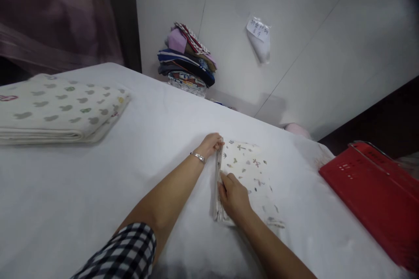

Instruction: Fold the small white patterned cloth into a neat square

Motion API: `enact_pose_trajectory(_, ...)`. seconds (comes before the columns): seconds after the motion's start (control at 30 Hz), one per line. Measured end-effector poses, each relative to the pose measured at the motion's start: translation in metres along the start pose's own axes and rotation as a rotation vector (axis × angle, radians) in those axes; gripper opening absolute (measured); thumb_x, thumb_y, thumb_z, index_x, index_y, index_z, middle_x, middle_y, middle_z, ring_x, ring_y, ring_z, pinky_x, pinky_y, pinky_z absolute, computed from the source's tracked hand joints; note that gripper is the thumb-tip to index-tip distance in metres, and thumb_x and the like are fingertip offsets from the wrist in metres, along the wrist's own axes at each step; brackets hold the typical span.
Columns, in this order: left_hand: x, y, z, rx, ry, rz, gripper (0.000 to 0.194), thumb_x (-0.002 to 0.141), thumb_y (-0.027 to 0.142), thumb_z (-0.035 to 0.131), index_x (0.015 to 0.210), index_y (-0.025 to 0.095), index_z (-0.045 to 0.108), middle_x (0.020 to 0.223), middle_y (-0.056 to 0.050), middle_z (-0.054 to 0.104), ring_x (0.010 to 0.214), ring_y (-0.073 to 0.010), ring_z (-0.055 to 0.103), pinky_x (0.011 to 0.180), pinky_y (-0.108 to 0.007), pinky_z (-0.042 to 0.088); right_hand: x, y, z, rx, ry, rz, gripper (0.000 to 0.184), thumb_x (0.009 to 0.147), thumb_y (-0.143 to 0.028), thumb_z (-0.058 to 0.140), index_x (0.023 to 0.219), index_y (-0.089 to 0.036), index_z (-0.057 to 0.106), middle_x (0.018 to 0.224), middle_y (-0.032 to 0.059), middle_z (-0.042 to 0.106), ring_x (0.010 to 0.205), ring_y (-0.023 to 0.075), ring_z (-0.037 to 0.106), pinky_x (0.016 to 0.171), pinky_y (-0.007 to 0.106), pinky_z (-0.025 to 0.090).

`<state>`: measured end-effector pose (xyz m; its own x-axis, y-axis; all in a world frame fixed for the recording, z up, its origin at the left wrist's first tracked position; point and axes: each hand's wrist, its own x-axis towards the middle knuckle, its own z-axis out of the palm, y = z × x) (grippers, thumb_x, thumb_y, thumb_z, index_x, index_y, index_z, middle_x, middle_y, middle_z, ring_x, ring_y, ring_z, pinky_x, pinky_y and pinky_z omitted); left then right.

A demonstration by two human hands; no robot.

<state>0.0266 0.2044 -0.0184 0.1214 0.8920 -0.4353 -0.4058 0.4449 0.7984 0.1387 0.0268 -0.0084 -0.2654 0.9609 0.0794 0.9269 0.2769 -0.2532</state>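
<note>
A folded white cloth (245, 170) with small palm-tree and leaf prints lies on the white-covered table (147, 139). At its far left corner, my left hand (211, 144) pinches the folded edge; a metal bracelet circles that wrist. My right hand (234, 194) is closed on the left folded edge, nearer to me, with its fingertips curled at the layers. Several layers show along that edge. The cloth's lower part is partly hidden behind my right hand and forearm.
A thick folded white cloth with grey prints (65, 104) lies at the left. Several folded fabrics (188, 61) are stacked beyond the far edge, by the wall. A red folder-like object (373, 200) lies at the right. A labelled plastic pouch (259, 39) hangs on the wall.
</note>
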Motion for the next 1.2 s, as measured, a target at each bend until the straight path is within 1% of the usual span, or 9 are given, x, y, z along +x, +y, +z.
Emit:
enact_pose_trajectory(0.1, -0.001, -0.001, -0.002, -0.018, -0.001, 0.018, 0.04, 0.075, 0.007, 0.052, 0.114, 0.011, 0.047, 0.056, 0.004, 0.047, 0.047, -0.0079, 0.054, 0.037, -0.016, 0.02, -0.001, -0.001, 0.001, 0.005, -0.009, -0.016, 0.025, 0.091, -0.026, 0.035, 0.104, -0.023, 0.055, 0.089, 0.0042, 0.057, 0.077, 0.0167, 0.055, 0.065, 0.025, 0.038)
enact_pose_trajectory(0.2, -0.003, -0.002, -0.003, -0.008, -0.035, 0.024, 0.06, 0.073, 0.005, 0.054, 0.13, 0.012, 0.037, 0.056, 0.004, 0.048, 0.05, -0.0099, 0.057, 0.038, -0.017, 0.018, 0.0, -0.002, 0.003, -0.008, -0.011, -0.022, 0.022, 0.091, -0.025, 0.036, 0.101, -0.021, 0.055, 0.088, 0.0037, 0.056, 0.076, 0.0157, 0.054, 0.064, 0.024, 0.037)
enact_pose_trajectory(0.37, -0.007, -0.002, -0.006, 0.003, -0.076, 0.043, 0.08, 0.069, 0.004, 0.057, 0.141, 0.012, 0.023, 0.055, 0.004, 0.05, 0.05, -0.009, 0.055, 0.038, -0.017, 0.016, -0.002, -0.003, 0.003, -0.017, -0.04, -0.073, 0.02, 0.091, -0.023, 0.037, 0.089, -0.02, 0.056, 0.083, 0.0023, 0.055, 0.075, 0.0139, 0.052, 0.062, 0.023, 0.034)
enact_pose_trajectory(0.57, -0.009, -0.001, -0.007, 0.016, -0.093, 0.097, 0.085, 0.068, 0.002, 0.054, 0.143, 0.011, 0.016, 0.052, 0.005, 0.049, 0.05, -0.0083, 0.053, 0.04, -0.018, 0.017, -0.01, -0.003, 0.003, 0.002, -0.061, -0.121, 0.021, 0.091, -0.023, 0.038, 0.078, -0.02, 0.054, 0.077, 0.0002, 0.051, 0.068, 0.0112, 0.049, 0.058, 0.022, 0.029)
enact_pose_trajectory(0.7, -0.01, -0.002, -0.008, 0.087, -0.098, 0.119, 0.084, 0.068, 0.004, 0.052, 0.143, 0.011, 0.016, 0.051, 0.004, 0.051, 0.052, -0.0087, 0.053, 0.042, -0.018, 0.019, -0.012, -0.003, 0.006, 0.003, -0.04, -0.141, 0.023, 0.091, -0.024, 0.037, 0.076, -0.019, 0.054, 0.076, 0.0002, 0.05, 0.067, 0.0109, 0.048, 0.057, 0.022, 0.028)
enact_pose_trajectory(0.87, -0.008, -0.005, -0.009, 0.373, -0.081, 0.209, 0.073, 0.071, 0.011, 0.05, 0.141, 0.015, 0.025, 0.056, 0.003, 0.057, 0.055, -0.0103, 0.053, 0.05, -0.019, 0.033, -0.008, -0.004, 0.01, -0.041, -0.039, -0.155, 0.024, 0.091, -0.023, 0.037, 0.074, -0.019, 0.054, 0.076, 0.0008, 0.051, 0.068, 0.0112, 0.048, 0.057, 0.023, 0.027)
enact_pose_trajectory(1.03, -0.005, -0.009, -0.018, 0.702, 0.119, 0.434, 0.048, 0.075, 0.019, 0.053, 0.123, 0.015, 0.049, 0.083, -0.003, 0.064, 0.072, -0.0126, 0.057, 0.067, -0.022, 0.043, -0.007, -0.004, 0.01, -0.061, -0.041, -0.15, 0.023, 0.091, -0.024, 0.038, 0.075, -0.019, 0.055, 0.077, 0.0004, 0.052, 0.07, 0.011, 0.049, 0.057, 0.023, 0.027)
enact_pose_trajectory(1.1, -0.006, -0.013, -0.023, 0.733, 0.134, 0.424, 0.038, 0.077, 0.022, 0.051, 0.115, 0.016, 0.054, 0.088, -0.004, 0.065, 0.074, -0.0125, 0.058, 0.068, -0.022, 0.044, -0.007, -0.005, 0.008, -0.063, -0.047, -0.146, 0.023, 0.091, -0.024, 0.038, 0.076, -0.019, 0.056, 0.078, 0.0006, 0.052, 0.07, 0.011, 0.049, 0.058, 0.023, 0.027)
enact_pose_trajectory(1.2, -0.013, -0.017, -0.027, 0.749, 0.095, 0.378, 0.027, 0.077, 0.021, 0.051, 0.102, 0.017, 0.059, 0.088, -0.003, 0.066, 0.069, -0.0114, 0.059, 0.063, -0.021, 0.045, -0.005, -0.005, 0.005, -0.064, -0.062, -0.138, 0.025, 0.091, -0.026, 0.038, 0.076, -0.019, 0.057, 0.079, 0.0009, 0.053, 0.07, 0.0111, 0.05, 0.059, 0.023, 0.027)
